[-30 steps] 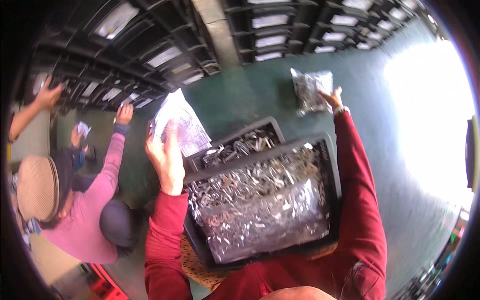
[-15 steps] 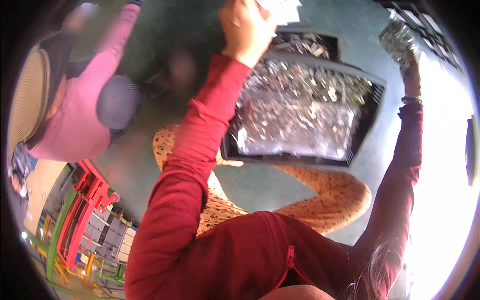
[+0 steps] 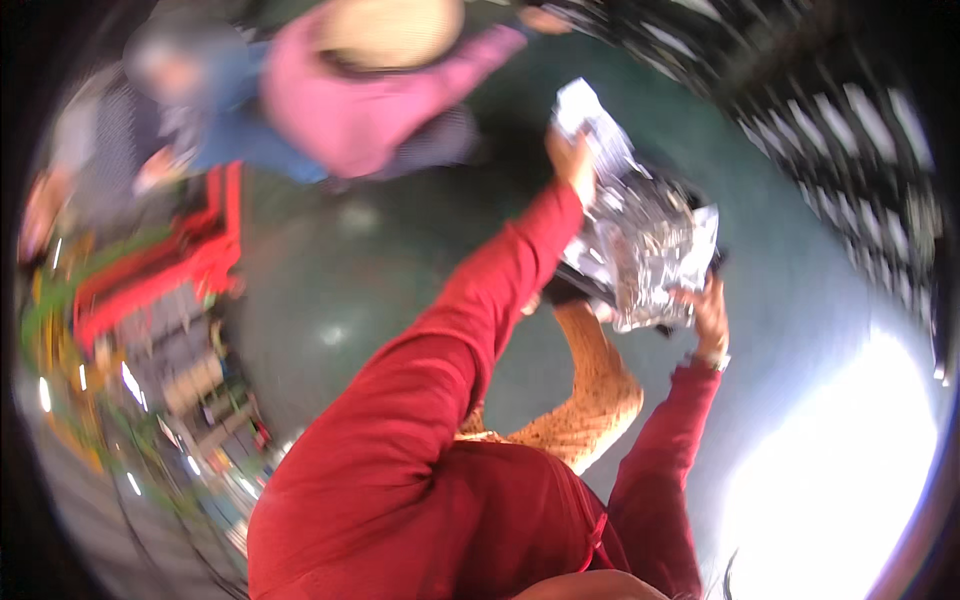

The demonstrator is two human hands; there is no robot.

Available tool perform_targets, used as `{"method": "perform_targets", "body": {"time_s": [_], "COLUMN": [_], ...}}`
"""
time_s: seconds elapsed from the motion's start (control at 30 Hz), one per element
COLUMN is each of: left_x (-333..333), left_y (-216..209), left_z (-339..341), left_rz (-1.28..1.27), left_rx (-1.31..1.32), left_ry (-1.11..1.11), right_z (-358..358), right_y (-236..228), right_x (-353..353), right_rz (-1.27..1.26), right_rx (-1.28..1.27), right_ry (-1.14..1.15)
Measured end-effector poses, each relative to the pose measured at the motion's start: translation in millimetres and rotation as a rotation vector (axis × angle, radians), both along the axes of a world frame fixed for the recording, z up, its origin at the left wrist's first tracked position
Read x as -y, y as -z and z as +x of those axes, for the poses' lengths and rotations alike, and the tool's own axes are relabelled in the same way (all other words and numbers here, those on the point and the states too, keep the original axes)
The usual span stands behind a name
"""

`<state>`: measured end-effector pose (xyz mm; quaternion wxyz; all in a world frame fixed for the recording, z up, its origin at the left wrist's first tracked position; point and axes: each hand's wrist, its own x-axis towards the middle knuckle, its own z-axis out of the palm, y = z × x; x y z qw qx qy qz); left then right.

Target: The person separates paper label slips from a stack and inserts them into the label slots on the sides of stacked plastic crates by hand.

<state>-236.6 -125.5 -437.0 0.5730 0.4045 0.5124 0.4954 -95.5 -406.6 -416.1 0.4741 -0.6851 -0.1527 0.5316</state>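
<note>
1. Head view: left hand (image 3: 573,165), fingers curled closed, grips papers (image 3: 583,104).
2. Right hand (image 3: 709,315), fingers closed on the lower right of a clear bag (image 3: 648,250).
3. The bag is between both hands, over the bin (image 3: 583,288).

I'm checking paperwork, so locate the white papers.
In the head view, the white papers are above and right of centre, in the left hand, beyond the clear plastic bag.

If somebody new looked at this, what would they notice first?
Probably the shiny clear bag just right of the middle, held by the right hand. The left hand holds white paper above it. The glaring white patch at lower right and bright red frame toward the left edge also jump out.
</note>
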Motion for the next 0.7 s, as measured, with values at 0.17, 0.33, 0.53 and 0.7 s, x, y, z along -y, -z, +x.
{"method": "perform_targets", "body": {"time_s": [0.17,0.33,0.53,0.7], "left_x": [-12,-67,-173,-134], "left_y": [-180,-389,-440,-442], "left_z": [-151,-363,-622,-791], "left_rz": [-0.433,0.035,-0.366,0.174], "left_rx": [0.225,0.111,-0.26,-1.144], "left_ry": [-0.056,-0.462,-0.276,-0.008], "right_z": [-7,45,62,-26], "right_y": [71,-33,-186,-273], "right_x": [25,-2,15,72], "right_rz": [-0.331,-0.496,-0.453,-0.235], "right_rx": [0.642,0.675,0.266,0.263], "right_ry": [-0.156,-0.435,0.065,0.175]}}
